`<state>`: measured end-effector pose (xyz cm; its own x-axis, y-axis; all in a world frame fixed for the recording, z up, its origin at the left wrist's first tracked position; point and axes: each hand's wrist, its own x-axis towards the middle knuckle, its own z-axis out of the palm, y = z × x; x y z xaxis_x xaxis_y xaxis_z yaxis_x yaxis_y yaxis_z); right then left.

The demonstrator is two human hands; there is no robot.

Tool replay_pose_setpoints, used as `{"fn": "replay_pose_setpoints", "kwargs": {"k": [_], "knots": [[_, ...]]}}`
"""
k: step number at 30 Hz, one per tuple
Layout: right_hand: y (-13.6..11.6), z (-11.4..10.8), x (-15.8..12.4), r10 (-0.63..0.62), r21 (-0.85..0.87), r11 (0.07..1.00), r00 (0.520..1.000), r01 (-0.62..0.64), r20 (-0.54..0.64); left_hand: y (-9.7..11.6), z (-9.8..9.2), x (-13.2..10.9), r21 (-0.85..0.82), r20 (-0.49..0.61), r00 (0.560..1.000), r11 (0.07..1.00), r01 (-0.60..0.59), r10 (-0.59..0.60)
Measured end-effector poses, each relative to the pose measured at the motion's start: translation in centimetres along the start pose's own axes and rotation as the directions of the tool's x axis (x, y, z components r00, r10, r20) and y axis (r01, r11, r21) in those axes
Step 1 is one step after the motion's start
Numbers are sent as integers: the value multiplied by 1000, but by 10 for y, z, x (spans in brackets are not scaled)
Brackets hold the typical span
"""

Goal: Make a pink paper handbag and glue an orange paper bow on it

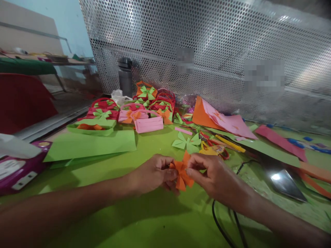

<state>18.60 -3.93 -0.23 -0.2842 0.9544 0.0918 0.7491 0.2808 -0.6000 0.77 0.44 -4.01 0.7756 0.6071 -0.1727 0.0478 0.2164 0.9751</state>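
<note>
Between both hands, just above the green tabletop [144, 213], is an orange paper bow [181, 175] with several pointed petals. My left hand [157, 174] pinches its left side between thumb and fingers. My right hand [207, 172] has thumb and forefinger closed on its right edge. Behind the bow lies a flat light green paper bow [188, 142]. A small pink paper handbag [149, 124] stands farther back to the left, its front without a bow. Around it sit several other paper handbags, among them a red one [102, 113] with a green bow.
Green paper sheets [93, 146] lie left, near a purple tissue box [31, 165]. Scissors and a yellow cutter [230, 143] lie right of centre, by orange and pink sheets [227, 120]. A phone [286, 184] and black cable [218, 220] are right. A bottle [125, 77] stands behind.
</note>
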Motion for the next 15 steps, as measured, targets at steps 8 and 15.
{"fn": "replay_pose_setpoints", "kwargs": {"k": [8,15], "knots": [[-4,-8,0,35,-68,997,997,-31,65,1,0,0,17,2,1000,1000,4,-4],[-4,-6,3,44,5,999,994,-44,95,0,1,1,21,-4,1000,1000,0,0]]}}
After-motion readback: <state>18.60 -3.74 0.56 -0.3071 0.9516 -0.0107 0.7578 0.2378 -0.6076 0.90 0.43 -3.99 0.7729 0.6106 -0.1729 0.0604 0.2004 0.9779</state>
